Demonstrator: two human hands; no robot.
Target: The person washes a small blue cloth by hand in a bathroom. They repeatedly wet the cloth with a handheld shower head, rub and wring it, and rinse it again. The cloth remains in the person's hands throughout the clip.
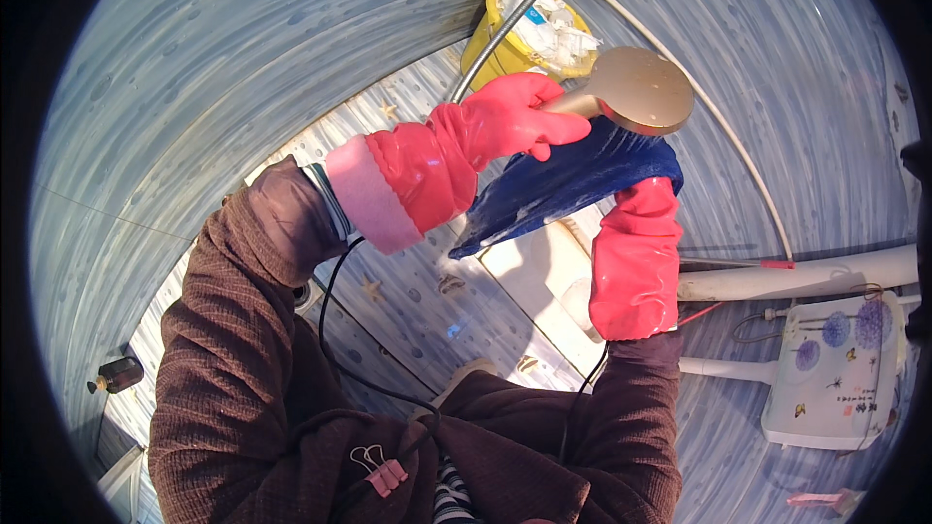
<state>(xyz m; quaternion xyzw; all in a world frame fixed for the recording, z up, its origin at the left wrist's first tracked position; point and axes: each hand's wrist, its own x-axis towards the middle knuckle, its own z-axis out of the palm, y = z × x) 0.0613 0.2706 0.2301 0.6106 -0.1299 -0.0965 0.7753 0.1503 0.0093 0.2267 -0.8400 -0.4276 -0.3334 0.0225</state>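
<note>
Pink-red rubber gloves cover both my hands. My left hand (529, 119) is closed around the handle of a gold-coloured shower head (641, 90), its round face tipped down. Thin streaks of water fall from it onto a dark blue cloth (573, 180). The cloth looks wet, with whitish patches along its lower edge, and hangs slanting down to the left. My right hand (649, 202) holds up the cloth's right end from beneath; its fingers are hidden by the fabric.
Behind my left hand stands a yellow bucket (476, 50) filled with whitish waste. A metal shower hose (515, 19) crosses it. White pipes (806, 275) and a flower-printed white cistern (825, 378) are at right. A white toilet-like fixture (544, 267) lies below the cloth.
</note>
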